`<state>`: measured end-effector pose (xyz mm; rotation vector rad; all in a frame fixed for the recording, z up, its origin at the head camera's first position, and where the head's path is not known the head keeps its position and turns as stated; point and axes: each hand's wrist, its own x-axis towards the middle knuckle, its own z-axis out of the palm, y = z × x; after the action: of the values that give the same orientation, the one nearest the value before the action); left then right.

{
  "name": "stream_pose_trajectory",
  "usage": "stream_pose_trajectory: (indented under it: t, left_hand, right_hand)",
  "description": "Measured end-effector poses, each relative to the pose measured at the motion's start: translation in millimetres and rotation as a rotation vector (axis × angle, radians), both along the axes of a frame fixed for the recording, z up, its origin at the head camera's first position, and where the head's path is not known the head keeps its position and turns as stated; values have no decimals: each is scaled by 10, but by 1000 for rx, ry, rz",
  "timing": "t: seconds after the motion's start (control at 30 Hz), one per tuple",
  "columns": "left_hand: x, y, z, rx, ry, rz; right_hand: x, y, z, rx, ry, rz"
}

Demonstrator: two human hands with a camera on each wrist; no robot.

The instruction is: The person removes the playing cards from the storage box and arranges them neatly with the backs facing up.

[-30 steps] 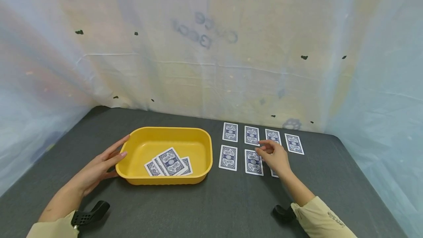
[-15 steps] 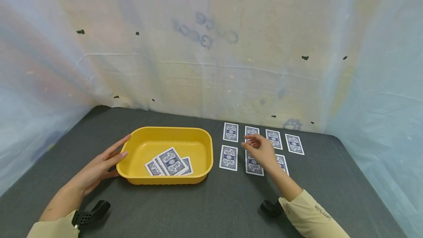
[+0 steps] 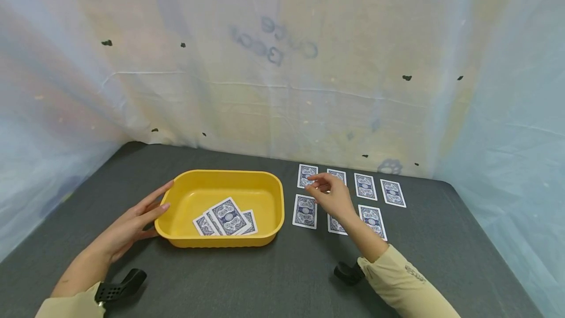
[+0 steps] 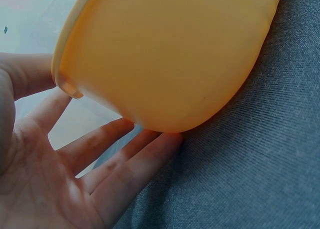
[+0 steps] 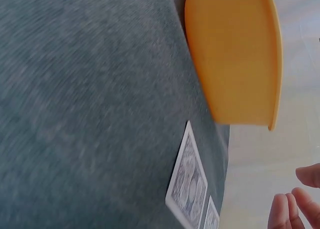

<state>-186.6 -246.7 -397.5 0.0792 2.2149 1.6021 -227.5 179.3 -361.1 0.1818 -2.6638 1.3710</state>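
Observation:
My left hand [image 3: 125, 227] touches the left end of a yellow plastic tray [image 3: 225, 172], its fingers fairly straight. In the left wrist view, the thumb is at the rim and several fingertips [image 4: 167, 141] meet the outer wall. A few face-down blue-backed playing cards [image 3: 228, 216] overlap inside the tray. My right hand [image 3: 332, 199] hovers right of the tray, thumb and loosely bent fingers apart, holding nothing. It partly covers the far-left card [image 3: 304, 174] and the middle card of the near row [image 3: 335, 225]. The near-left card [image 3: 304, 211] lies flat between hand and tray.
More face-down cards lie rightward in two rows: a near-row card [image 3: 372, 221], plus back-row cards [image 3: 365, 187] reaching the far-right card [image 3: 393, 194]. Dark grey cloth [image 3: 247, 283] covers the table. A pale translucent sheet [image 3: 282, 107] hangs close behind its back edge.
My right hand has moved left across the rows of cards, uncovering the right-hand ones. The left hand, the tray and the cards have stayed put.

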Motion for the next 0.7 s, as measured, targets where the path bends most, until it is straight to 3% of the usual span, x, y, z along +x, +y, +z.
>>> stream_pose_trajectory:
  t: [0.7]
  left_hand:
    - [1, 4, 8, 17, -3, 0]
  right_hand:
    - [-44, -523, 105, -67, 3, 123]
